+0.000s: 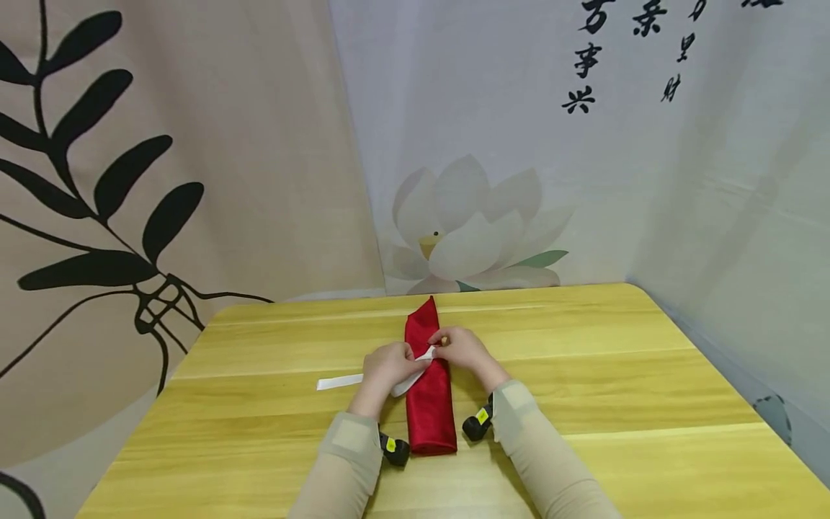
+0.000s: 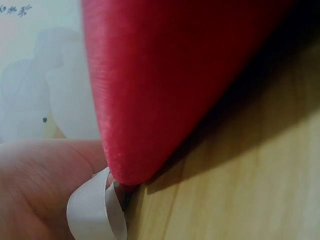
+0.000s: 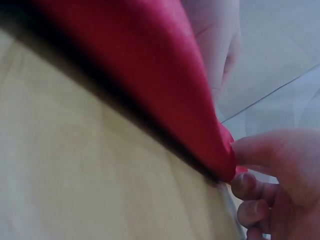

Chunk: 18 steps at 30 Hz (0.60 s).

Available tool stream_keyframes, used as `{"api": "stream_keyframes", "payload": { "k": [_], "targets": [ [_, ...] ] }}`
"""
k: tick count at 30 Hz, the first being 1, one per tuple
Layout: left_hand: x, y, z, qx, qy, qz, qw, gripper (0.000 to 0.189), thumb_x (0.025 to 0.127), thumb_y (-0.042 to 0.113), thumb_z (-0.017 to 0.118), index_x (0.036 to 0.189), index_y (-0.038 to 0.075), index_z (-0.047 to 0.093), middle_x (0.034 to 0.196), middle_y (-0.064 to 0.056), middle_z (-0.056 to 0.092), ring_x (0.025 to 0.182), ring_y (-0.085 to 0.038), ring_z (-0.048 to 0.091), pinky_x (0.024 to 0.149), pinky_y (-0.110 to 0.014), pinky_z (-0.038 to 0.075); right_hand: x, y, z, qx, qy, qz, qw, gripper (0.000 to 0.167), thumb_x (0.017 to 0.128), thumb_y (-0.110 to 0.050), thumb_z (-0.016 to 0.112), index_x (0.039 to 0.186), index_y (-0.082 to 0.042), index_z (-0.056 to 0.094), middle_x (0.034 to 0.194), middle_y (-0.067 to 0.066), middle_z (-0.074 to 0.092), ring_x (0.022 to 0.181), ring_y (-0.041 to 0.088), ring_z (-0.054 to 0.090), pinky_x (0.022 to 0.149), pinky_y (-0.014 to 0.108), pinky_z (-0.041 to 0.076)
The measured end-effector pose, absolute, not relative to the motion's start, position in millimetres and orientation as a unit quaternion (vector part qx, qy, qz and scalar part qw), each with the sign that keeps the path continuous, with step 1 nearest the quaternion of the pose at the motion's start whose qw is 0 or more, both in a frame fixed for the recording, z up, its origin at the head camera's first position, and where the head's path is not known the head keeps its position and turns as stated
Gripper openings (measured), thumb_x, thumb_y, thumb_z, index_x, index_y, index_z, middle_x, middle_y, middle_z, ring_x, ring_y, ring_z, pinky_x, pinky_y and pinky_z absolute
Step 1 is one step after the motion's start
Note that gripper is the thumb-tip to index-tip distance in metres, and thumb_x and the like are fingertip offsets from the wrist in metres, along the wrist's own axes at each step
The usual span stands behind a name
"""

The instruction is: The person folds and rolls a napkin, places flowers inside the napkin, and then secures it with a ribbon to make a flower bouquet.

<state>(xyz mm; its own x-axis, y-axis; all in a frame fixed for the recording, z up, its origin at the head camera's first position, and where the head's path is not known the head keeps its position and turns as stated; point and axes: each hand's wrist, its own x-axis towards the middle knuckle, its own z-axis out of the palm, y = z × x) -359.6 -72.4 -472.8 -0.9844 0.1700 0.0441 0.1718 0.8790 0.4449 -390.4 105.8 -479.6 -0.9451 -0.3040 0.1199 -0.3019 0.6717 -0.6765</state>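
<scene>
A long folded red cloth (image 1: 429, 418), smooth like a satin napkin, lies lengthwise on the table with its pointed end away from me. A white ribbon (image 1: 340, 382) crosses it near the middle, one tail stretching out to the left. Over the cloth, my left hand (image 1: 387, 366) pinches the ribbon between thumb and fingers. From the right, my right hand (image 1: 463, 347) pinches the ribbon close to the left fingertips. The left wrist view has a ribbon loop (image 2: 92, 207) curling beside the palm. In the right wrist view, the thumb and curled fingers (image 3: 255, 150) sit at the cloth's edge.
The wooden table (image 1: 570, 404) extends on both sides of the cloth. Behind it hangs a pale curtain (image 1: 292, 144) printed with leaves, a lotus and black characters. Each wrist wears a small black camera (image 1: 478, 425) close to the cloth.
</scene>
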Motion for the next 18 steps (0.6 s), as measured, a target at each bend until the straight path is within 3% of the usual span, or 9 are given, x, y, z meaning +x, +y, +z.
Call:
{"api": "stream_keyframes", "payload": {
  "k": [8, 12, 18],
  "targets": [
    [-357, -72, -473, -0.088, -0.968, -0.233, 0.007, 0.043, 0.082, 0.05, 0.071, 0.065, 0.015, 0.052, 0.057, 0.003, 0.05, 0.058, -0.015, 0.05, 0.057, -0.035, 0.037, -391, 105, -480, -0.158, 0.913, -0.376, 0.006, 0.002, 0.083, -0.01, 0.071, 0.084, -0.009, 0.07, 0.071, -0.002, 0.057, 0.063, 0.014, 0.047, 0.061, 0.028, 0.04],
    [-357, -73, -473, -0.095, -0.967, -0.237, 0.0, 0.043, 0.083, 0.049, 0.07, 0.064, 0.016, 0.051, 0.057, 0.004, 0.048, 0.058, -0.014, 0.049, 0.056, -0.034, 0.036, -392, 105, -480, -0.153, 0.907, -0.391, 0.014, 0.006, 0.085, -0.012, 0.069, 0.079, -0.01, 0.069, 0.073, -0.002, 0.06, 0.063, 0.014, 0.048, 0.061, 0.028, 0.04],
    [-363, -85, -468, -0.114, -0.934, -0.334, -0.056, 0.043, 0.087, 0.046, 0.068, 0.065, 0.013, 0.052, 0.058, 0.004, 0.043, 0.057, -0.012, 0.043, 0.052, -0.028, 0.033, -391, 109, -478, -0.153, 0.888, -0.433, 0.006, 0.011, 0.087, -0.013, 0.064, 0.084, -0.007, 0.072, 0.08, 0.0, 0.065, 0.069, 0.015, 0.054, 0.064, 0.028, 0.045]
  ]
}}
